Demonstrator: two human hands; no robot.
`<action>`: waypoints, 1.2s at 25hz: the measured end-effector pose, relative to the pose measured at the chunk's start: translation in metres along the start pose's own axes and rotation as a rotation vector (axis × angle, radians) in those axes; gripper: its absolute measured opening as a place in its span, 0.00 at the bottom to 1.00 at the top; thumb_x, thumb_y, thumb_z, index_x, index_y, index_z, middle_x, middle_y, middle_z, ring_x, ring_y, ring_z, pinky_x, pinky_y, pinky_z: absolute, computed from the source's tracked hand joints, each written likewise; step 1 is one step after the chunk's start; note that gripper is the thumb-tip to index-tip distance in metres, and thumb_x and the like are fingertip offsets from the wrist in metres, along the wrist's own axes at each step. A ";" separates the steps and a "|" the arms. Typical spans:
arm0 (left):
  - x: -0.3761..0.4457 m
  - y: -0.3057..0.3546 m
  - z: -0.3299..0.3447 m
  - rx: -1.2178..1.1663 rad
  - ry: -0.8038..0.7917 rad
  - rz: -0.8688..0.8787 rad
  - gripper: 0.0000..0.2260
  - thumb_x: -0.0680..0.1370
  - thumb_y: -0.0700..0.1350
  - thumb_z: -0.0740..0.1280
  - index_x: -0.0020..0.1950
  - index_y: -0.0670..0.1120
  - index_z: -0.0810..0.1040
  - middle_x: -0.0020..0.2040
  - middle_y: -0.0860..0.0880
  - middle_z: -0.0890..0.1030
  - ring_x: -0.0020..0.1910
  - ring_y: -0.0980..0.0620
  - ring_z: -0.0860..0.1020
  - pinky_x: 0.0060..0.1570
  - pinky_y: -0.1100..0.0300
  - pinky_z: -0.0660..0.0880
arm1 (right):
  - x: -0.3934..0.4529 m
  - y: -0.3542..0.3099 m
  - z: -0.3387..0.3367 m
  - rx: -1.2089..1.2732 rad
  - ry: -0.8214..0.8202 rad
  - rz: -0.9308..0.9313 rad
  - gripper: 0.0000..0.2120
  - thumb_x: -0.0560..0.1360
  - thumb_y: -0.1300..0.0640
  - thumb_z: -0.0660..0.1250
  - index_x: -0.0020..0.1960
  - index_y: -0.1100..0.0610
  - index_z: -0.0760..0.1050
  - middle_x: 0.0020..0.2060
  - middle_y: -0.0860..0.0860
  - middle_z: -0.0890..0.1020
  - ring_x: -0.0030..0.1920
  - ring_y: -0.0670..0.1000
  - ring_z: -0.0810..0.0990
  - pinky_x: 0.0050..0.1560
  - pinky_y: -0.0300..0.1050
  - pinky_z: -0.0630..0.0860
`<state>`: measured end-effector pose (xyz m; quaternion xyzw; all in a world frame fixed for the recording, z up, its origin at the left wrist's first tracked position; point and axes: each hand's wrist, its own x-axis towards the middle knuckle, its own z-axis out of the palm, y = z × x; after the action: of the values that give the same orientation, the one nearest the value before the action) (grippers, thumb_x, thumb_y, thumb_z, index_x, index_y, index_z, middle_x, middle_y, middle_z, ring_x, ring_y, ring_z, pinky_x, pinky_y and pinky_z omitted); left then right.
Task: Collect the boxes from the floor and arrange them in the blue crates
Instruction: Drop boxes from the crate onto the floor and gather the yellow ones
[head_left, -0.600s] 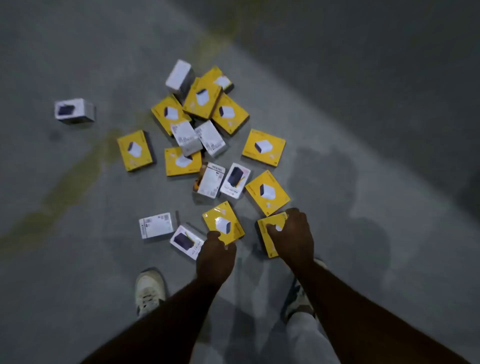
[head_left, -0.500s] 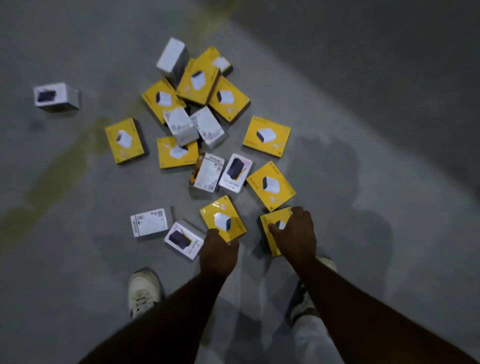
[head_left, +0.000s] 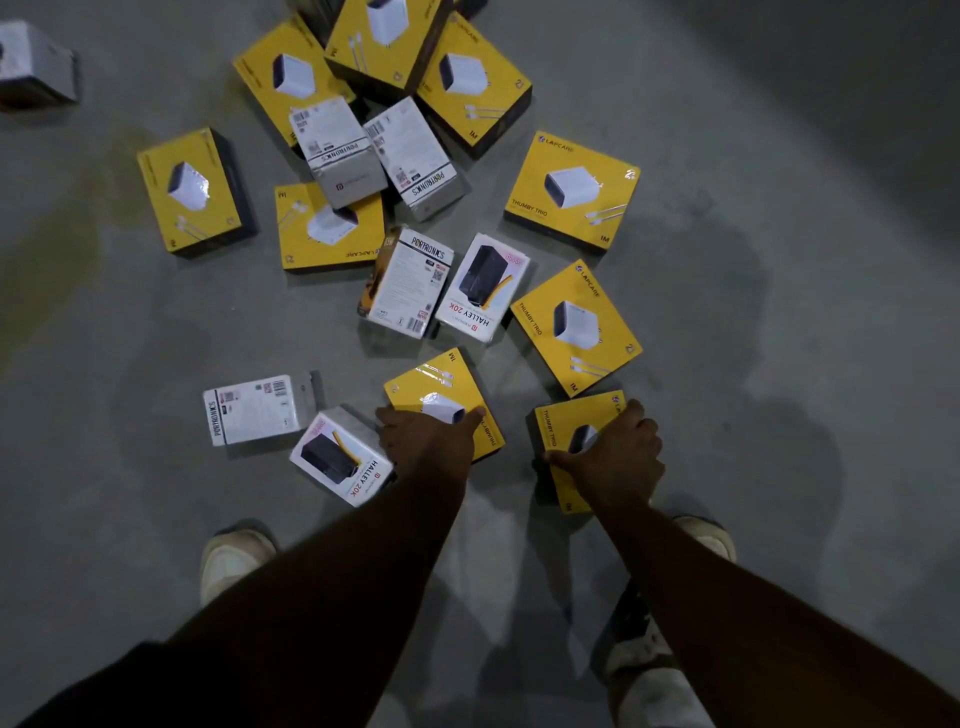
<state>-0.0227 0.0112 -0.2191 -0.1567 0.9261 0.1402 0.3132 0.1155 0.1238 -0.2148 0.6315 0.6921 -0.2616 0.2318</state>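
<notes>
Gripping now, both hands (left (head_left: 426, 434), right (head_left: 615, 457)) clamp separate yellow boxes (head_left: 447, 384) (head_left: 558, 431), previously merely touched.

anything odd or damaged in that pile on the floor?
No damage visible. The boxes lie scattered at all angles; at the top, yellow boxes overlap and two white Portronics boxes lean on them. A yellowish stain marks the floor at left. Left hand and right hand each grip a near yellow box.
</notes>
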 end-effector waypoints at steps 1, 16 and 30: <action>0.002 0.000 0.002 -0.003 0.008 0.014 0.56 0.63 0.63 0.79 0.77 0.35 0.53 0.74 0.38 0.66 0.74 0.40 0.64 0.71 0.49 0.62 | -0.001 0.001 0.001 0.038 0.030 -0.019 0.58 0.55 0.37 0.81 0.73 0.58 0.57 0.64 0.59 0.70 0.64 0.62 0.72 0.59 0.59 0.74; -0.050 -0.005 -0.058 -0.609 -0.899 0.035 0.28 0.74 0.72 0.58 0.65 0.56 0.78 0.59 0.48 0.84 0.57 0.45 0.83 0.60 0.42 0.78 | -0.045 -0.035 -0.053 0.643 -0.184 -0.267 0.23 0.77 0.32 0.55 0.56 0.48 0.76 0.55 0.52 0.81 0.57 0.55 0.79 0.59 0.51 0.76; -0.031 0.021 -0.020 -0.682 -0.668 0.051 0.28 0.65 0.49 0.78 0.63 0.49 0.75 0.56 0.46 0.84 0.52 0.46 0.84 0.45 0.47 0.83 | 0.062 -0.057 -0.070 0.214 0.109 -0.216 0.42 0.72 0.44 0.73 0.76 0.63 0.59 0.72 0.61 0.67 0.73 0.60 0.63 0.69 0.55 0.64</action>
<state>-0.0183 0.0292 -0.1811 -0.1742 0.6796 0.4865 0.5207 0.0539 0.2124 -0.1986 0.5878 0.7357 -0.3226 0.0956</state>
